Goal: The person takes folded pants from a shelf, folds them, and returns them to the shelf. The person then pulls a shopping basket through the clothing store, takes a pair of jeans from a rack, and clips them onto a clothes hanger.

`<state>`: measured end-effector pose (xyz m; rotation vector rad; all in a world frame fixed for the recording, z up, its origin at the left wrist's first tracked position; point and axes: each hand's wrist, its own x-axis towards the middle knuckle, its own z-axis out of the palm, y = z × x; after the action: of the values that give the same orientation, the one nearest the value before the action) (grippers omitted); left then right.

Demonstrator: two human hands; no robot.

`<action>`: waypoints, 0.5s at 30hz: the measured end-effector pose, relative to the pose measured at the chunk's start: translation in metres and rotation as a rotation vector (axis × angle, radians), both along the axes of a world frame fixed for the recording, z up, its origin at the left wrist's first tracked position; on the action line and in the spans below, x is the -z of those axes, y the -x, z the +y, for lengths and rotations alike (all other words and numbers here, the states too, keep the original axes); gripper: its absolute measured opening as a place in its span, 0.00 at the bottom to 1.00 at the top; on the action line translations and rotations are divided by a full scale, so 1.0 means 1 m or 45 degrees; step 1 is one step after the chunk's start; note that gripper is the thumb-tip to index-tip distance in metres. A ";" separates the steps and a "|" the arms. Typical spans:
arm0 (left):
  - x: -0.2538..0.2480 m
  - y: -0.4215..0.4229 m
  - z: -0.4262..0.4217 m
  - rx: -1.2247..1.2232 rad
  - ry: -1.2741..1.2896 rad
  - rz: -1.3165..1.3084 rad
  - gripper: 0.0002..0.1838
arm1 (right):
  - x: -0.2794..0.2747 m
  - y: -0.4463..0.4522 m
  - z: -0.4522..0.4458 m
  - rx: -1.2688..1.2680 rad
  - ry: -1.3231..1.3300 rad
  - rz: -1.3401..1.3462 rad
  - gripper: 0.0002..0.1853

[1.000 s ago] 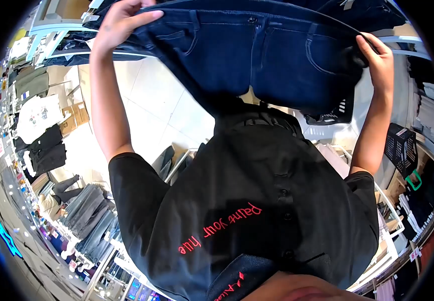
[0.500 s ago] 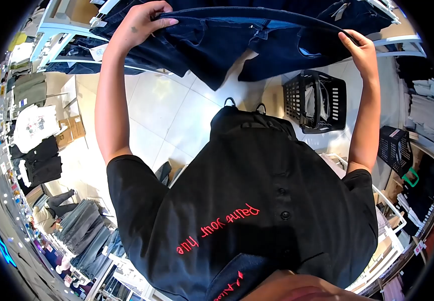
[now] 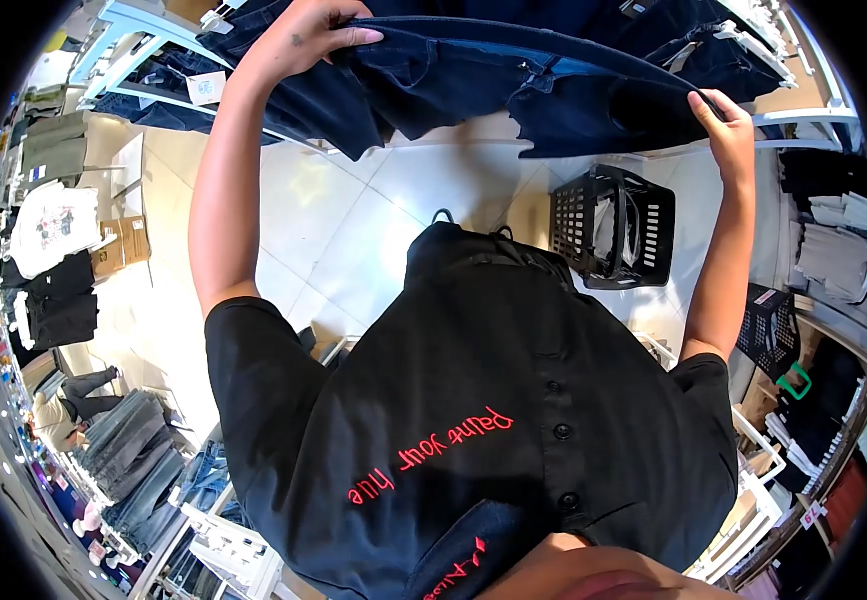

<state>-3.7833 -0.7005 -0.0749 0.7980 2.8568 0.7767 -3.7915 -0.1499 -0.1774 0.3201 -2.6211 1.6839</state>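
A pair of dark blue jeans [image 3: 473,90] hangs stretched by its waistband between my two hands, at the top of the view. My left hand [image 3: 325,35] pinches one end of the waistband, thumb along the edge. At the other end, my right hand [image 3: 721,118] has its fingers closed on the waistband. The waistband's lighter blue inside shows near the front button, and the legs droop below. More dark jeans [image 3: 723,65] hang on a white rack [image 3: 803,116] just behind.
On the tiled floor [image 3: 328,215] stands a black basket [image 3: 613,225] with something pale inside. Another black basket [image 3: 768,330] is at the right, near folded clothes [image 3: 833,262]. Far left are a cardboard box [image 3: 121,246], a white shirt [image 3: 53,225] and a person [image 3: 58,415] beside jeans.
The jeans have been lifted and tilted away from my body, uncovering the floor and black basket. Both hands still grip the waistband; the view has shifted slightly.
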 end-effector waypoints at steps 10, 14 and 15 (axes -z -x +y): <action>-0.005 -0.006 -0.007 0.010 -0.032 -0.077 0.12 | -0.012 -0.006 -0.010 0.079 -0.335 0.355 0.17; 0.027 -0.006 -0.025 0.065 0.070 -0.001 0.12 | -0.002 -0.011 -0.026 0.036 -0.249 0.559 0.15; 0.029 -0.008 -0.022 0.079 0.066 0.029 0.14 | 0.006 -0.013 -0.027 0.093 -0.220 0.478 0.16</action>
<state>-3.7757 -0.7224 -0.1038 0.8899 2.8438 0.6877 -3.7783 -0.1771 -0.1831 0.4832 -2.4627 1.2346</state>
